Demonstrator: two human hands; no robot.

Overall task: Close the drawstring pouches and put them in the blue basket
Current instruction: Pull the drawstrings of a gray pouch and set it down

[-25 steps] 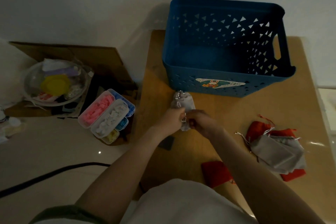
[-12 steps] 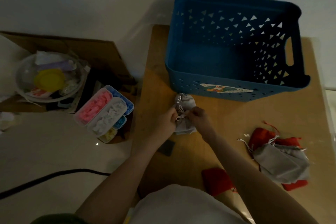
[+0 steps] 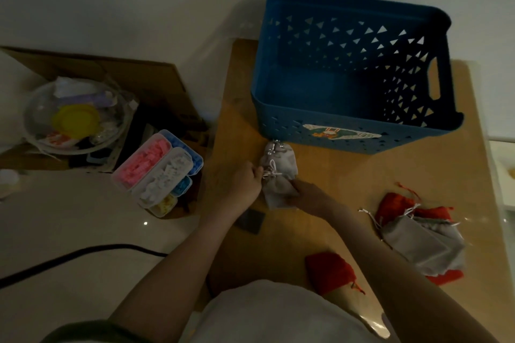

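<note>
A grey drawstring pouch lies on the wooden table just in front of the blue basket. My left hand pinches its white drawstring at the pouch's left edge. My right hand grips the pouch's right side. A second grey pouch lies beyond it against the basket wall. The basket holds nothing that I can see. A pile of red and grey pouches lies at the right, and a single red pouch lies near the front edge.
A small dark square lies on the table by my left forearm. On the floor at left stand a compartment box of coloured pieces, a clear bowl of odds and ends, cardboard and a black cable.
My hands have drawn apart on the pouch, the left pulling the string leftward and the right sliding down its right side. The view has tilted, with the basket nearer.
</note>
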